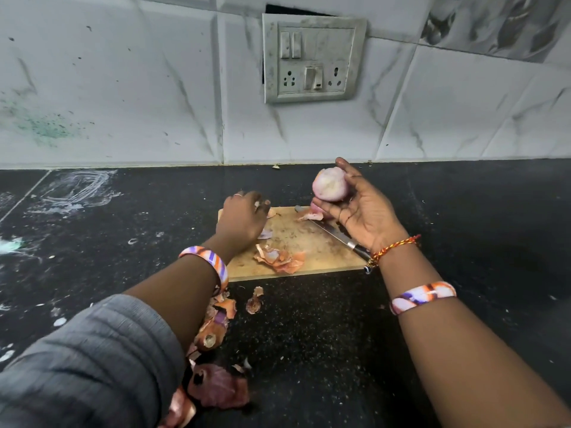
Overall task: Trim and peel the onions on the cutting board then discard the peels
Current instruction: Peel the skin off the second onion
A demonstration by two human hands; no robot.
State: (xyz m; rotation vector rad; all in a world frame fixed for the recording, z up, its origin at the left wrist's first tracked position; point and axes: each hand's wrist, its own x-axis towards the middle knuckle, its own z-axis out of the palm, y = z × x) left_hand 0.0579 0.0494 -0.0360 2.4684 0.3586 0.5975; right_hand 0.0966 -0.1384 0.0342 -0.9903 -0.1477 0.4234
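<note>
Head view: the right hand (364, 211) cradles a peeled onion (330, 188) above the far right corner of the wooden cutting board (309, 242), fingers curled around it, palm up. The left hand (242, 219) reaches down to the board's far left corner, fingers bent over a scrap of skin (271, 212); whether it has pinched the scrap closed cannot be told. A knife (333, 233) lies flat across the board, blade pointing away, partly under the right hand. Loose peels (279, 257) sit on the board's near edge, and more peels (216, 322) trail across the dark counter (463, 211) towards the person. Gathering is likely the step in hand: best done by setting the onion down clear of the blade, then sweeping board scraps towards the counter pile so everything lifts in one handful.
</note>
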